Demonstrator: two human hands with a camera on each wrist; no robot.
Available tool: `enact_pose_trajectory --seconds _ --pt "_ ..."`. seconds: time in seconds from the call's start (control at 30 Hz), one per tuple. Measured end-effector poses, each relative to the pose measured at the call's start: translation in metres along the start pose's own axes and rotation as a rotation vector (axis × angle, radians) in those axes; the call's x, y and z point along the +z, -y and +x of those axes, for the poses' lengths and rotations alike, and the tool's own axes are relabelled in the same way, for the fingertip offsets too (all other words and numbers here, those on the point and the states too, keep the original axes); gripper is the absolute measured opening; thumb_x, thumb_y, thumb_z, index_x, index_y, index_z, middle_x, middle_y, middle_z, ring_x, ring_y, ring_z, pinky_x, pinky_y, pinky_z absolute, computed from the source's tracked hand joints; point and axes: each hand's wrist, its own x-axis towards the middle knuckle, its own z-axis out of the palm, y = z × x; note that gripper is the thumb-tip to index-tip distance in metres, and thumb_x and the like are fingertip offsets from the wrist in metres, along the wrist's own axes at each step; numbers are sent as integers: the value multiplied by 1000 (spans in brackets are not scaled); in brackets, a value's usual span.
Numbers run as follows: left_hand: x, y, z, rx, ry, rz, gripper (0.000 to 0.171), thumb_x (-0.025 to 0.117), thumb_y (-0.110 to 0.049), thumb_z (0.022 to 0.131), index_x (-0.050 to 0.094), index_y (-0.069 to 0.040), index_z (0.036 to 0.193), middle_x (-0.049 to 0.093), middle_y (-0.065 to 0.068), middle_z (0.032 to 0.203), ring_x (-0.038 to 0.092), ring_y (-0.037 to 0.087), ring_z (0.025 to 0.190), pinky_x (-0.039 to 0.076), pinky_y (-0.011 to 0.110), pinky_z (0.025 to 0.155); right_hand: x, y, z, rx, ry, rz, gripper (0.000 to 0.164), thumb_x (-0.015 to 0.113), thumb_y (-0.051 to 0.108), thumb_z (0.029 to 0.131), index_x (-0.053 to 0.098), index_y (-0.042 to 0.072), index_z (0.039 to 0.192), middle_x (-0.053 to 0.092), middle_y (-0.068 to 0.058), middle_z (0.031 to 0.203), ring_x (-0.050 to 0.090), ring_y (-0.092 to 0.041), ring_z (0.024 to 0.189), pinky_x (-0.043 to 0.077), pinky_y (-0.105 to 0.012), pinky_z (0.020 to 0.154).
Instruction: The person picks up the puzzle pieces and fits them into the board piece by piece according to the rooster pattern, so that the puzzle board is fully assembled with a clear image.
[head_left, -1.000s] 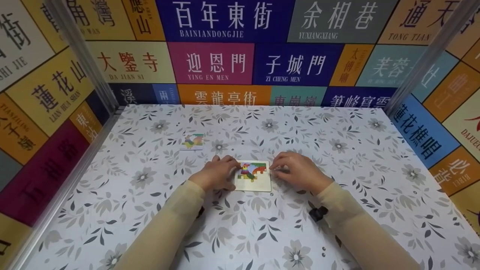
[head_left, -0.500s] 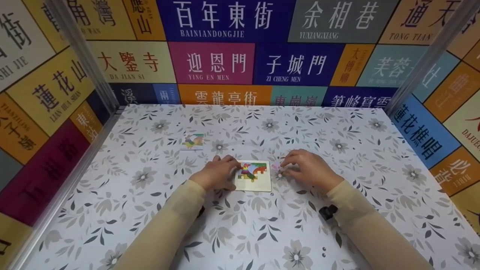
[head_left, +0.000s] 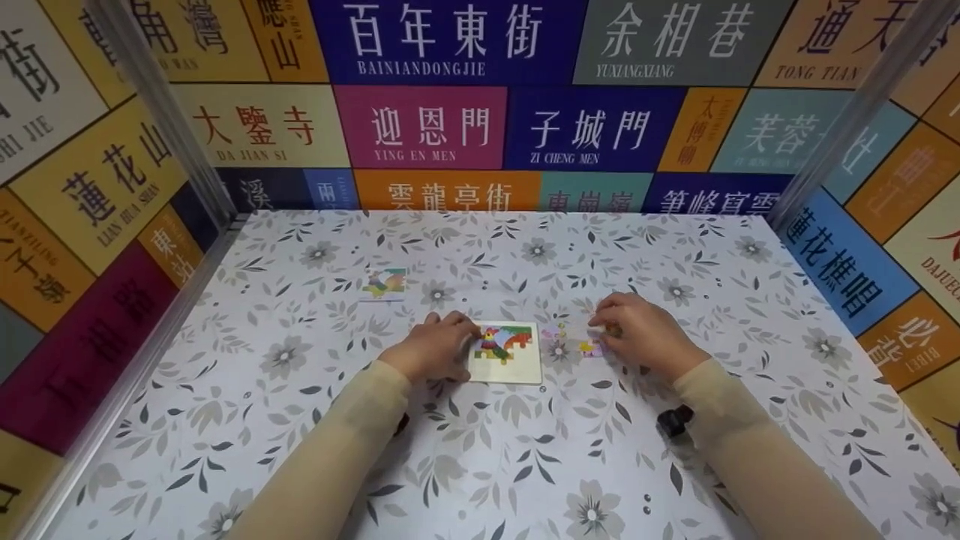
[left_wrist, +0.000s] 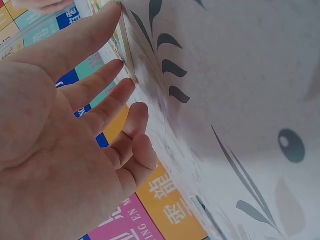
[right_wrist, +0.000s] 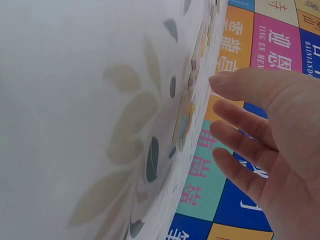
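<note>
- My left hand (head_left: 435,346) is at the left edge of the puzzle tray (head_left: 517,373), its thumb by the near corner and fingertips by the far one; the thumb and fingers are spread apart, touching the edge rather than clamping it.
- In the left wrist view, my ring and little fingers bend away from the tray edge.
- The tray lies flat on the table in front of me, between my two hands; its upper part holds joined pieces (head_left: 493,346) showing a colourful bird, and its lower part is bare cream.
- My right hand (head_left: 649,334) hangs over the table to the right of the tray, thumb and fingers apart; I see nothing held between them in the right wrist view.
- A pinkish loose piece (head_left: 553,332) lies just beside the tray's right edge.
- A pink and yellow piece (head_left: 589,349) lies near my right fingertips, and an orange-green patch shows between my thumb and fingers, too small to make out.
- A picture card (head_left: 384,285) with a similar bird lies farther off, to the left.
- The tablecloth (head_left: 300,435) is white with grey leaves and flowers.
- My sleeves (head_left: 330,450) are beige, with a black wrist device (head_left: 675,421) on the right.
</note>
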Motion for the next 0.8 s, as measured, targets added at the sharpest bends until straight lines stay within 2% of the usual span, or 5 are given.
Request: enact_pose_trajectory --seconds 0.17,0.43,0.67,0.8 --pt "0 -2 0 -16 12 -19 65 84 -26 87 57 -19 145 47 6 155 46 34 132 40 54 111 -2 -9 -3 1 0 -13 21 76 12 91 81 12 112 69 -7 118 64 -27 108 55 -48 91" --pt "0 -2 -1 -13 8 -13 64 84 -26 88 56 -19 145 48 5 154 46 34 132 41 54 111 -6 -18 -7 52 23 -2 17 75 16 94 81 17 110 68 -6 119 63 -29 113 53 -52 96" --pt "-1 -1 -2 17 -6 -23 62 84 -24 87 58 -16 143 48 8 153 46 37 126 42 56 108 -7 -27 -9 57 14 -18 24 71 5 90 80 13 111 71 -8 117 64 -32 115 52 -54 99" --pt "-2 0 -3 20 -2 -12 63 84 -25 88 57 -16 144 47 8 153 46 36 127 42 55 108 -6 -29 -8 53 16 -13 24 73 5 90 80 13 110 73 -7 115 66 -31 114 52 -53 98"
